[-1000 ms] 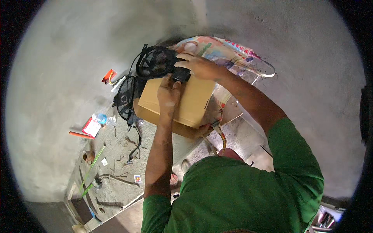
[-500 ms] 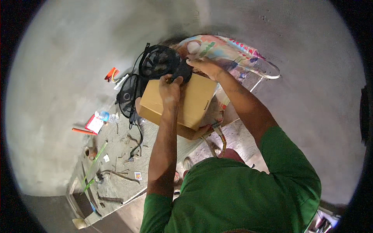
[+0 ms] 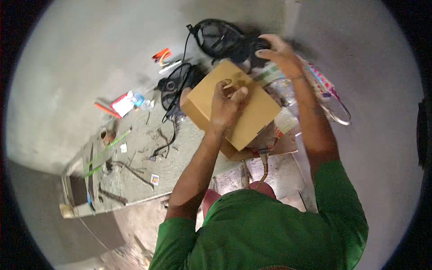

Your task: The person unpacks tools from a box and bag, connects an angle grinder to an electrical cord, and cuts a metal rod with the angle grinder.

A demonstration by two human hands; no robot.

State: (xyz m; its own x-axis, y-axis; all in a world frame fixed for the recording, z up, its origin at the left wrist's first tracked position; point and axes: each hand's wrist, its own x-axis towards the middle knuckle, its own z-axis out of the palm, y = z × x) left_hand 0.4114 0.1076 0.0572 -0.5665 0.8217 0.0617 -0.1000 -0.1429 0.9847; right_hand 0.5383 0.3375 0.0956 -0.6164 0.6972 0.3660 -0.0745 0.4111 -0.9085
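Note:
My left hand (image 3: 227, 101) is over the tan cardboard box (image 3: 254, 121), with loosely curled fingers apart and nothing visible between them. My right hand (image 3: 282, 56), up beyond the box's far edge, is closed around a black object (image 3: 258, 45) beside a black mesh bag with straps (image 3: 215, 36). A second black mesh item (image 3: 175, 90) lies left of the box. A colourful printed bag (image 3: 321, 83) with looped handles lies under and right of the box.
The concrete ledge (image 3: 184, 153) holds twigs, green sticks (image 3: 110, 150), a small brown pot (image 3: 108, 137), a plastic bottle (image 3: 139, 100), a red-and-white packet (image 3: 121, 105) and an orange-red item (image 3: 161, 55). Grey walls (image 3: 72, 76) border it.
My right hand has moved away from my left, up and right with the black object. My left hand has released it and remains over the box. The whole view has shifted.

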